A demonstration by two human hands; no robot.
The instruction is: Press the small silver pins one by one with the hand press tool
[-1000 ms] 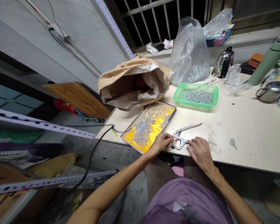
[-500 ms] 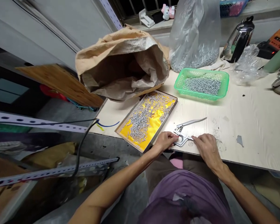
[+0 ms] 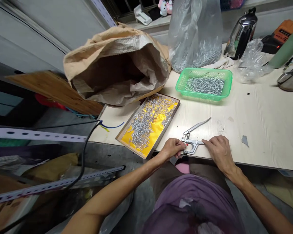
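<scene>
Silver snap-fastener pliers (image 3: 191, 147) lie at the table's front edge, with their handles spread apart and a spring between them. My right hand (image 3: 219, 150) grips the end of the lower handle between thumb and fingers. At the jaw, my left hand (image 3: 173, 148) is closed in a pinch; what its fingertips hold, if anything, is too small to make out. A small red spot shows on the jaw beside those fingertips. Left of the pliers is a shallow tray (image 3: 164, 134) lined with yellow cloth, strewn with many small metal pins (image 3: 141, 130).
Behind the pliers stands a green plastic basket (image 3: 180, 87) of similar metal pieces. A large open paper sack (image 3: 92, 58), a clear bag (image 3: 195, 35) of metal parts and a kettle (image 3: 241, 35) line the back. A black cable (image 3: 83, 156) hangs at the left.
The camera view has shifted slightly, moving the table's things left and up in the picture. Both hands stay at the pliers, and the red spot at the jaw shows more plainly.
</scene>
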